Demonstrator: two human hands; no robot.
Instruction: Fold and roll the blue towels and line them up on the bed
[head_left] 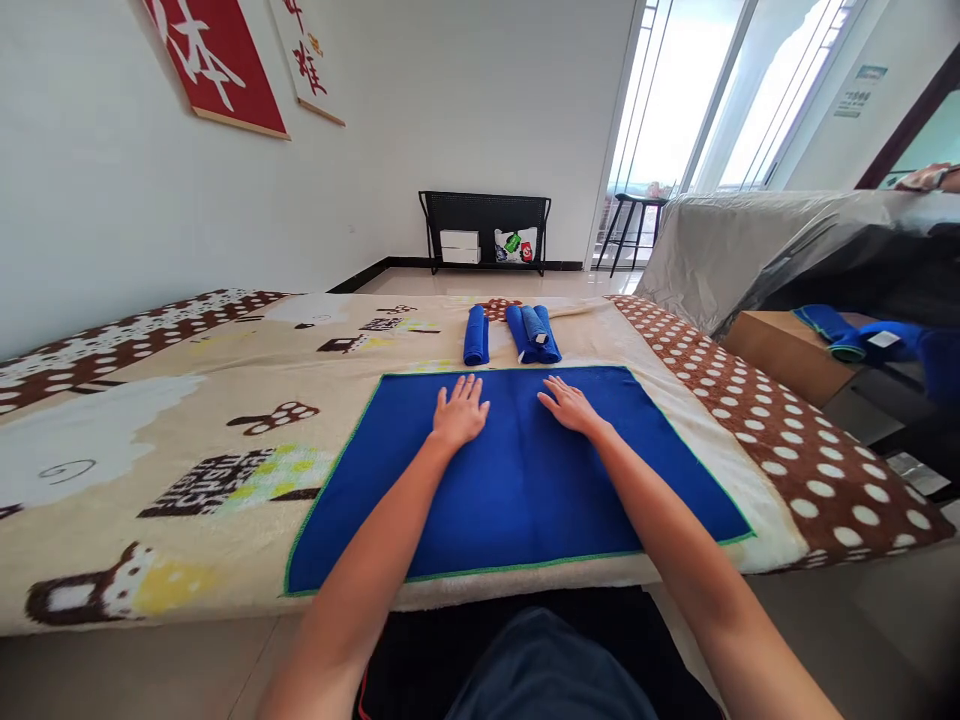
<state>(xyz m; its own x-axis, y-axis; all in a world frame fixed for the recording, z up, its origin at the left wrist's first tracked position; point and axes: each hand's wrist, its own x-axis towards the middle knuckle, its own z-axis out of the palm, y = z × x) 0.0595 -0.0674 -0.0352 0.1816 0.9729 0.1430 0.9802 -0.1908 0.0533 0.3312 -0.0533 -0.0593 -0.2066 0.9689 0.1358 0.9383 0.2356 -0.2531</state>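
A blue cloth point(517, 480) with green stitched edges lies spread out flat on a patterned blanket point(225, 400) in front of me. My left hand point(460, 412) rests palm down on the far left half of the cloth, fingers spread. On its far right half lies my right hand point(571, 404), also flat with the fingers apart. Neither hand grips anything. Just beyond the cloth's far edge are a rolled blue cloth point(475, 335) and a small group of blue rolls point(533, 334) with white tags.
To the right, more blue cloths point(885, 335) lie on a cardboard box point(791, 350). Behind it stands something draped in grey plastic sheeting point(697, 240). A black rack point(485, 230) is by the far wall. Another person's hand point(924, 178) shows at the right edge.
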